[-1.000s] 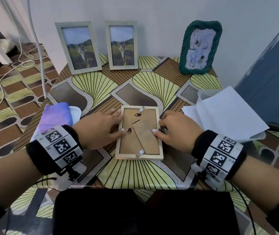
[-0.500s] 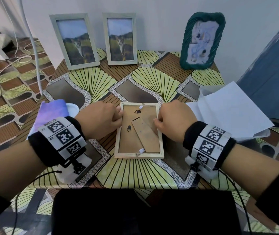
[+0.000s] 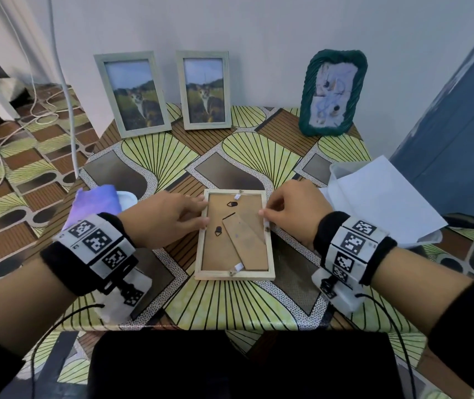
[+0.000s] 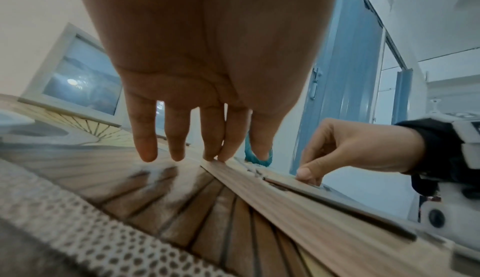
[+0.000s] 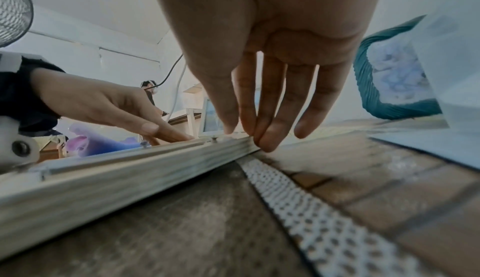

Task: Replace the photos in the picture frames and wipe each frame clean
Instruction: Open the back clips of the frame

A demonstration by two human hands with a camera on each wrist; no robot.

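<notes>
A light wooden frame (image 3: 204,254) lies face down mid-table, its brown backing and folded stand up, with small white tabs at its far and near ends. My left hand (image 3: 201,211) rests straight fingers on the left rail, as the left wrist view shows (image 4: 207,154). My right hand (image 3: 267,210) pinches the right rail near the far end. Its thumb is on top and its fingers (image 5: 265,141) lie against the outer side. Two pale green frames with cat photos (image 3: 133,93) (image 3: 205,90) and a teal frame (image 3: 332,93) stand at the back wall.
A purple cloth (image 3: 94,203) lies on a white tray (image 3: 127,197) behind my left wrist. White paper sheets (image 3: 379,203) sit in a clear container (image 3: 336,171) at the right. A cable (image 3: 66,90) hangs at the left. A blue door (image 3: 460,125) stands to the right.
Both hands slid from the middle of the frame's sides toward its far end. The thumbs left the middle of the backing. The frame stays flat in place.
</notes>
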